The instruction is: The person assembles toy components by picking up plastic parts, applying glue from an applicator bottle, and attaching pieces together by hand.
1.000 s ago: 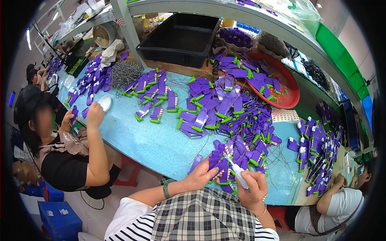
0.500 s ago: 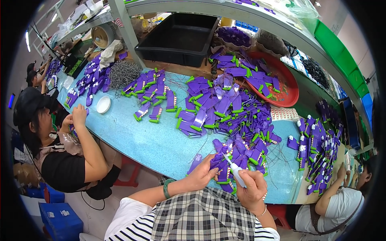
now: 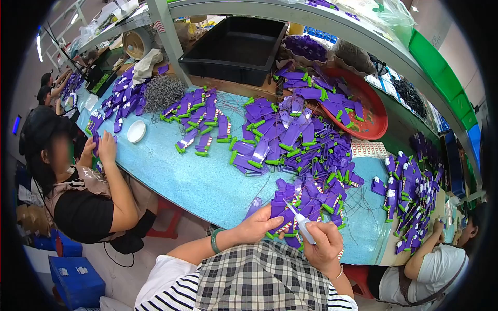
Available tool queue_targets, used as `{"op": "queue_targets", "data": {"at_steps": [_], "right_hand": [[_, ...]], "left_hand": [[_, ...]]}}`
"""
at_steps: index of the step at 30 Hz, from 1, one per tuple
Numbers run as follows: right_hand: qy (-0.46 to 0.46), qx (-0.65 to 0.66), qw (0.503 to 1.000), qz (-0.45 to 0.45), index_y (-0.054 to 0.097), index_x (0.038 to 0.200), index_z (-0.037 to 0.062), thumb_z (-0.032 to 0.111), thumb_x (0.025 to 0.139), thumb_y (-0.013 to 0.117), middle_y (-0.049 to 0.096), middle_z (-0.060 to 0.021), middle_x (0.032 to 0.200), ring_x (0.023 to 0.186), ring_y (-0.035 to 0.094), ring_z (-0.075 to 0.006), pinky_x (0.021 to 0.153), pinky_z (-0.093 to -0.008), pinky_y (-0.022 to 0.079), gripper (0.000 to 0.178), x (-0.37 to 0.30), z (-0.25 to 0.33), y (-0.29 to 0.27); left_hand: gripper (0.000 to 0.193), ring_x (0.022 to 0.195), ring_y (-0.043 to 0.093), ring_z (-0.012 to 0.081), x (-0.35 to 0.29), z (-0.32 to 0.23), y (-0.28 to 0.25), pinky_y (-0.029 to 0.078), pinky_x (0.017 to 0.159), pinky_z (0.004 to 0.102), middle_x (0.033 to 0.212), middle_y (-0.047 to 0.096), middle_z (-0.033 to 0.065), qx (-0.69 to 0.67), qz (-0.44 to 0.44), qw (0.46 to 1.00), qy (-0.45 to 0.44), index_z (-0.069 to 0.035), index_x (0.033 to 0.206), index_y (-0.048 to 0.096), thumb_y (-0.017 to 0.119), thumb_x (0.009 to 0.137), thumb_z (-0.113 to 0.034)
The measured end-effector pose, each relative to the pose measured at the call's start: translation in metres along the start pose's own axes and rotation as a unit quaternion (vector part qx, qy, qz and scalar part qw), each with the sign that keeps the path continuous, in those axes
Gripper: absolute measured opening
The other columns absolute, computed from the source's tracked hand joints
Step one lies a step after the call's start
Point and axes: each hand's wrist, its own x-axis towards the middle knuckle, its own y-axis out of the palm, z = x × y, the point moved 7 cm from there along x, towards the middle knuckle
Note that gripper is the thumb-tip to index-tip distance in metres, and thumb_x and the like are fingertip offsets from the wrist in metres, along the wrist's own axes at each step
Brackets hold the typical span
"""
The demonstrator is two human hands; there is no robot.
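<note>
At the table's near edge my right hand (image 3: 323, 244) is closed round a small white squeeze bottle (image 3: 304, 228) with a thin pointed nozzle. The nozzle tilts up and to the left, over a purple plastic piece (image 3: 279, 208). My left hand (image 3: 259, 225) pinches that piece between thumb and fingers; part of it hides behind the thumb. Whether the nozzle tip touches the piece, I cannot tell. Just beyond both hands lies a heap of purple pieces (image 3: 316, 199) with green ends and red-and-white striped edges.
A larger pile of purple-and-green pieces (image 3: 290, 132) covers the table's middle, beside a red round tray (image 3: 377, 122). A black bin (image 3: 228, 49) stands behind. A white dish (image 3: 136, 131) sits to the left. Co-workers sit on either side; a sticker sheet (image 3: 368, 149) lies right.
The bottle and my right hand have shifted slightly left, and the nozzle has moved left over the purple piece. The co-worker's hands at the left have moved a little.
</note>
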Motion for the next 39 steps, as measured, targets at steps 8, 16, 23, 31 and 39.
{"op": "queue_targets", "data": {"at_steps": [8, 16, 23, 31, 39], "right_hand": [[-0.010, -0.011, 1.000, 0.018, 0.068, 0.100, 0.0042, -0.008, 0.060, 0.071, 0.061, -0.0087, 0.085, 0.062, 0.059, -0.0221, 0.047, -0.0299, 0.043, 0.042, -0.001, 0.001, -0.001], [0.002, -0.016, 1.000, -0.005, 0.067, 0.099, 0.0063, -0.005, 0.062, 0.075, 0.061, -0.0084, 0.086, 0.061, 0.057, -0.0211, 0.049, -0.0298, 0.044, 0.040, -0.007, 0.004, -0.006], [0.003, -0.008, 1.000, 0.017, 0.066, 0.099, 0.0076, -0.001, 0.062, 0.080, 0.062, -0.0083, 0.085, 0.064, 0.060, -0.0213, 0.051, -0.0302, 0.044, 0.040, -0.007, 0.004, -0.002], [0.005, -0.014, 1.000, 0.021, 0.066, 0.100, 0.0075, -0.002, 0.063, 0.080, 0.062, -0.0089, 0.086, 0.063, 0.059, -0.0218, 0.051, -0.0304, 0.044, 0.040, -0.005, 0.003, -0.001], [-0.006, -0.012, 1.000, -0.027, 0.067, 0.100, 0.0057, -0.005, 0.062, 0.077, 0.061, -0.0081, 0.088, 0.060, 0.059, -0.0202, 0.047, -0.0288, 0.044, 0.041, -0.006, 0.003, -0.009]], "left_hand": [[0.027, 0.079, 0.057, 0.0141, -0.003, -0.002, -0.001, 0.049, 0.070, 0.0292, 0.099, 0.057, 0.0060, 0.080, 0.022, 0.997, 0.009, -0.004, 0.125, 0.042, 0.044, 0.099, -0.011], [0.044, 0.088, 0.053, 0.0088, 0.002, -0.007, -0.003, 0.048, 0.078, 0.0263, 0.111, 0.052, 0.0047, 0.163, -0.073, 0.982, 0.059, -0.003, 0.139, 0.028, 0.041, 0.097, -0.004], [0.042, 0.081, 0.054, 0.0104, 0.004, -0.003, 0.003, 0.049, 0.071, 0.0280, 0.102, 0.053, 0.0056, 0.165, -0.062, 0.983, 0.044, -0.001, 0.138, 0.028, 0.041, 0.097, -0.004], [0.041, 0.080, 0.055, 0.0118, 0.005, -0.004, 0.000, 0.050, 0.071, 0.0280, 0.099, 0.055, 0.0064, 0.206, -0.081, 0.971, 0.091, -0.002, 0.137, 0.029, 0.041, 0.098, -0.004], [0.031, 0.085, 0.061, 0.0176, 0.004, -0.011, -0.007, 0.051, 0.075, 0.0307, 0.105, 0.059, 0.0102, -0.056, -0.082, 0.985, 0.139, -0.005, 0.128, 0.041, 0.046, 0.098, -0.009]]}}
